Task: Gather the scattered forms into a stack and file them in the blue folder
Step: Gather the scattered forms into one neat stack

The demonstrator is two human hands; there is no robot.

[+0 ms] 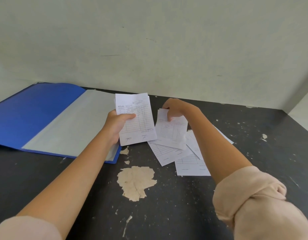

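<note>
A small stack of white printed forms [137, 122] is held upright in my left hand [117, 124], thumb across its face, just right of the open blue folder [31, 111]. My right hand [175, 108] pinches the top edge of another form [170, 134] and lifts it off the table. Under and beside it several loose forms [189, 163] lie overlapping on the dark table. The folder lies flat with clear plastic sleeves [76, 122] showing on its right half.
The black tabletop [175, 213] has peeled patches, the largest one [135, 182] in front of the forms. A pale wall [149, 49] closes the back and a ledge [304, 104] the right corner. Rolled-up beige sleeves cover both my upper forearms.
</note>
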